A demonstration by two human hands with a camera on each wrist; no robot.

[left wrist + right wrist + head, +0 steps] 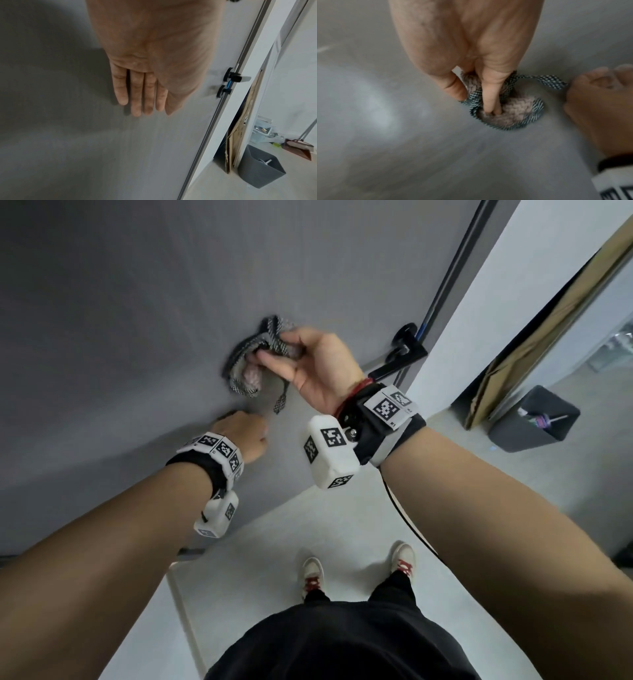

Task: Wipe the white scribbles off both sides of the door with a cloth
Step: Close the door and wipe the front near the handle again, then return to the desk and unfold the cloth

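Grey and matte, the door fills the view ahead of me, its black handle at the right edge next to the white frame. My right hand presses a bunched cloth against the door; thumb and fingers curl into its checked, knitted folds and pinch it tight. One loose strip of the cloth hangs down toward my left hand, which lies just below and to the left of the wad, apart from it. That hand rests flat on the door with its fingers straight and close together, holding nothing. Past the frame stand a dark bin and leaning cardboard on the pale floor.
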